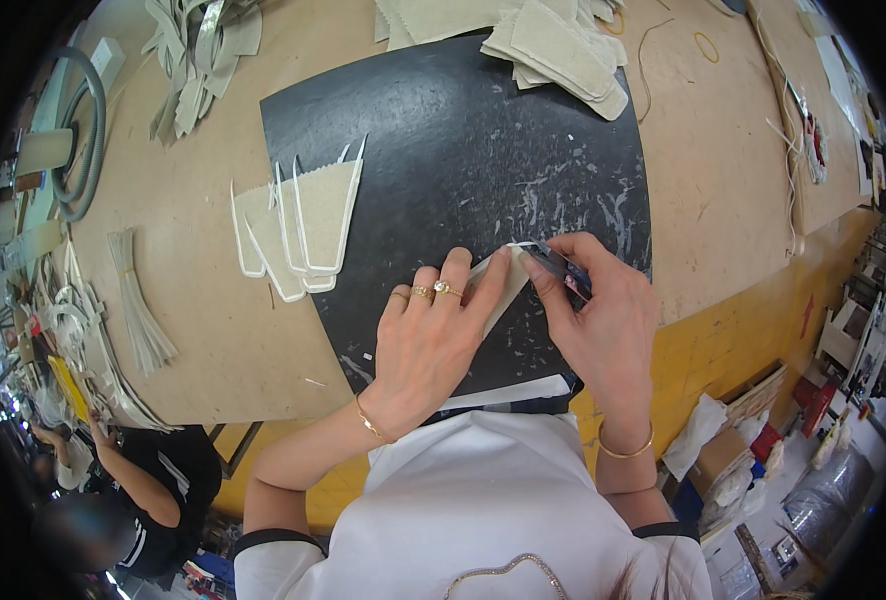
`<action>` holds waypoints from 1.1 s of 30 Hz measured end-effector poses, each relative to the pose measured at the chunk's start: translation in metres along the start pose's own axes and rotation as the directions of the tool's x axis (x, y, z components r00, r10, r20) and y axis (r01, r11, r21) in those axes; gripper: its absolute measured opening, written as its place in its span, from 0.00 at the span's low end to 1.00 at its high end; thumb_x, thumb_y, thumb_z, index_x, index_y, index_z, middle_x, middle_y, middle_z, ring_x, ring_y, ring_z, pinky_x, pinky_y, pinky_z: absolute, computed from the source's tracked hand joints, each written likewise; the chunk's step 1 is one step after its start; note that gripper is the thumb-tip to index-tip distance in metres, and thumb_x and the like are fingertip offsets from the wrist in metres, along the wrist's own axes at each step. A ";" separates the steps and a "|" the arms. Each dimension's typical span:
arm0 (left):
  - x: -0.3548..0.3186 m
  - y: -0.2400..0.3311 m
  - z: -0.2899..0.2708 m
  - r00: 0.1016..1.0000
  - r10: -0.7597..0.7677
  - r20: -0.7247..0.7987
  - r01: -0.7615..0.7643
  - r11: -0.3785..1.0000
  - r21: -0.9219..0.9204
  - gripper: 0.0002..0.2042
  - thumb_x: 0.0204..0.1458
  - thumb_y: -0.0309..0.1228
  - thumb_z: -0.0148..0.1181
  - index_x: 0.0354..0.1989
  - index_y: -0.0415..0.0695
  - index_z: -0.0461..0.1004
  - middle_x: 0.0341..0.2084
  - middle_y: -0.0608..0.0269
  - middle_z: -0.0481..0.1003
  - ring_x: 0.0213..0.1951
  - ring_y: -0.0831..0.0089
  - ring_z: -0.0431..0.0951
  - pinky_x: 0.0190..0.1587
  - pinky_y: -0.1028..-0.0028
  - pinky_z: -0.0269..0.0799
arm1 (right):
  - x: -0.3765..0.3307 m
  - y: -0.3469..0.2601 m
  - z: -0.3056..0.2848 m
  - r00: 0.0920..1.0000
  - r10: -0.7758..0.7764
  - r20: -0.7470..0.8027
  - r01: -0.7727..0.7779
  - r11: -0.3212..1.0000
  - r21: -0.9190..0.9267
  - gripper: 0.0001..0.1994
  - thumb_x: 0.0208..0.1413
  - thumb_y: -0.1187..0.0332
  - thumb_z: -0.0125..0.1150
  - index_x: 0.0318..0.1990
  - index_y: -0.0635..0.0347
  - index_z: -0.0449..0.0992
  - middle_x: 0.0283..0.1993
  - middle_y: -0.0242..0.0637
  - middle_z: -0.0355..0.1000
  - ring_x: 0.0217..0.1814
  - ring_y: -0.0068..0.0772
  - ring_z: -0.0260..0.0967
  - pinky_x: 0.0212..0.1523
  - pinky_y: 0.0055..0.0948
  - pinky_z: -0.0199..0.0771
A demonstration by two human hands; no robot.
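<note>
My left hand (pixel 428 325) lies with its fingers stretched over a beige fabric piece (pixel 506 303) on the black mat (pixel 433 120). Its index fingertip presses at the far tip of the piece, where a bit of white edging shows. Closed around a small dark hand tool (pixel 569 275) is my right hand (pixel 603 310), just right of that tip. Fingers hide most of the tool, so its exact kind is unclear. Several beige pieces with white edging strips (pixel 313 225) overlap at the mat's left edge, their strip ends sticking out on the far side.
A stack of beige pieces (pixel 558 55) sits on the mat's far edge. Grey-beige offcuts (pixel 203 60) and a bundle of pale strips (pixel 138 300) lie on the table (pixel 213 370) to the left. A person (pixel 138 490) is at the lower left.
</note>
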State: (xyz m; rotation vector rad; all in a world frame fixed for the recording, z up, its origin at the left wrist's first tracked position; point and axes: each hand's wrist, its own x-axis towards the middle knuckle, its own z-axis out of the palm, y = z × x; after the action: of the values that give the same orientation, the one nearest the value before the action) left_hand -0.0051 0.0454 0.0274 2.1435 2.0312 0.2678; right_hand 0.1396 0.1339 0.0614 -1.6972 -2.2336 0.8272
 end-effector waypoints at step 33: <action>0.001 0.002 0.001 1.000 -0.013 -0.027 0.014 1.000 0.011 0.29 0.46 0.26 0.61 0.62 0.55 0.70 0.44 0.64 0.68 0.34 0.71 0.71 0.32 0.74 0.68 | -0.001 0.003 -0.006 0.949 0.205 0.237 -0.225 0.973 0.057 0.13 0.54 0.64 0.64 0.27 0.67 0.78 0.13 0.39 0.63 0.15 0.29 0.57 0.22 0.32 0.57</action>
State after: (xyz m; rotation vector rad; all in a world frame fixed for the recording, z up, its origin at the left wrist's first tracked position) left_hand -0.0027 0.0459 0.0272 2.1433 2.0658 0.2854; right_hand 0.1453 0.1356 0.0644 -1.9164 -2.1414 1.2077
